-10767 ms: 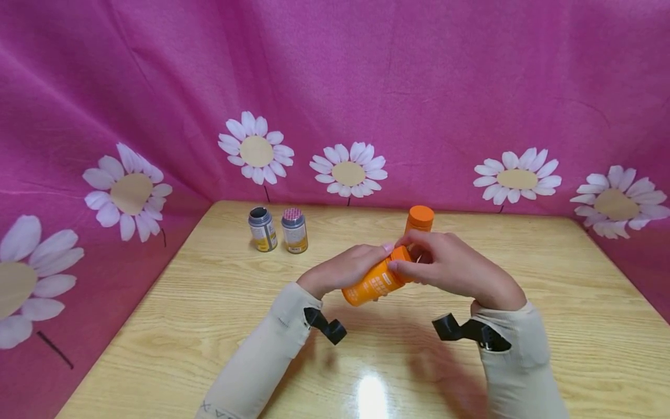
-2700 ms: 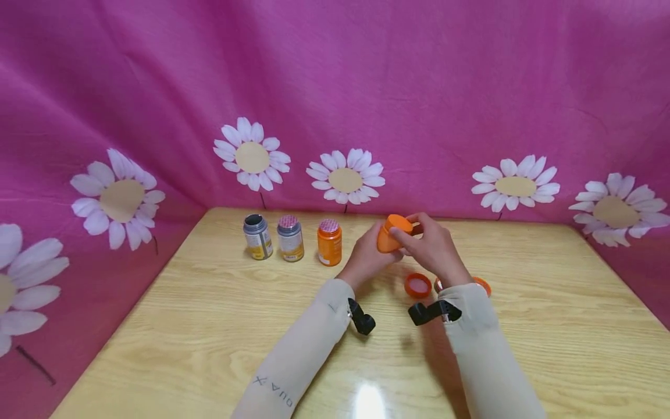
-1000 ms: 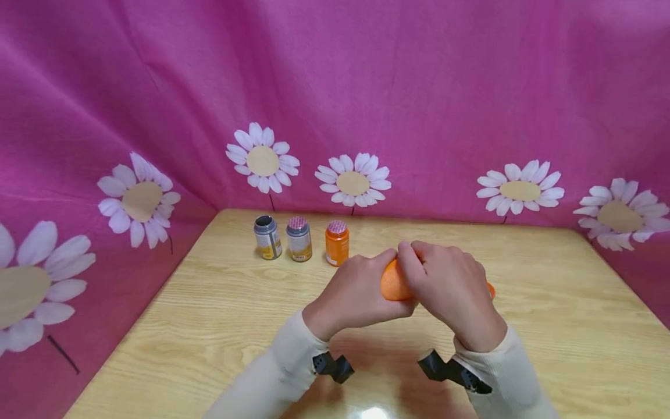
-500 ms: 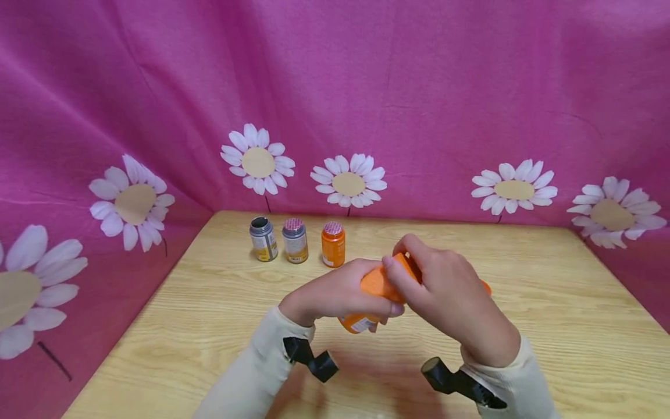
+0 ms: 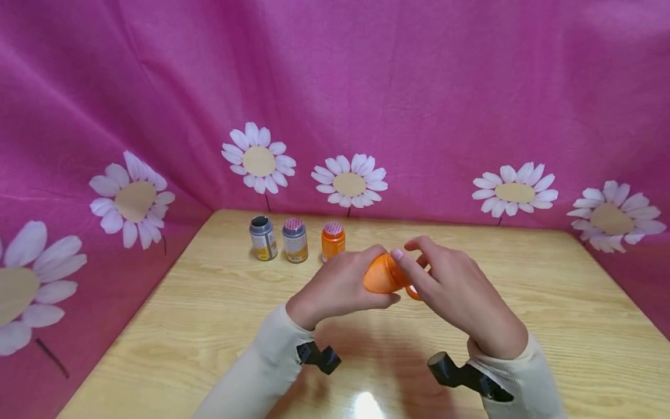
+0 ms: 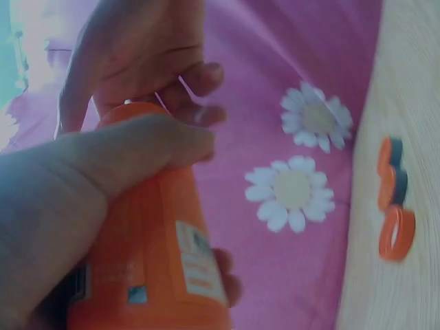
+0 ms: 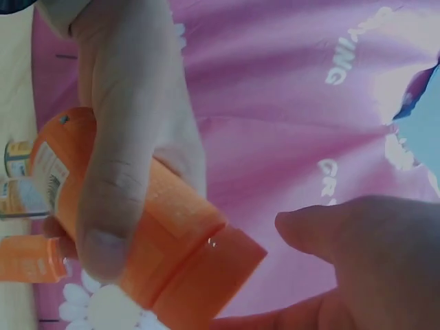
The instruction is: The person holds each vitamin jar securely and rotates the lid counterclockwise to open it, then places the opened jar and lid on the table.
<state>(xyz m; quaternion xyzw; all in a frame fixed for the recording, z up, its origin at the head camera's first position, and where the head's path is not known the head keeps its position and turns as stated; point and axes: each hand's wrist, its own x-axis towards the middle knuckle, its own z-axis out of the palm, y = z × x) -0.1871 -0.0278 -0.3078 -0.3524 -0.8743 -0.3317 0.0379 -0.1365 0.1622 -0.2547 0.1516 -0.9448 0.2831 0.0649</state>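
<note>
My left hand (image 5: pixel 345 285) grips an orange bottle (image 5: pixel 383 274) above the table, its base tilted toward me. In the right wrist view the orange cap (image 7: pixel 210 278) sits on the bottle's neck. Beside that cap is my right hand (image 5: pixel 460 285), its thumb apart from it and its fingers loosely bent; whether a fingertip touches the cap is hard to tell. To the left stand an orange bottle (image 5: pixel 333 241) and a grey bottle (image 5: pixel 295 244), both uncapped with pink patterned seals. Another grey bottle (image 5: pixel 263 240) shows a dark mouth.
Three loose caps lie in a row on the table, including an orange cap (image 6: pixel 397 234); in the head view my right hand mostly hides them. A pink flowered cloth (image 5: pixel 419 116) rises behind the wooden table (image 5: pixel 209 314).
Earlier, another orange bottle was uncapped and placed beside the grey ones, and this one was picked up. Over the last second my right hand has loosened from its cap.
</note>
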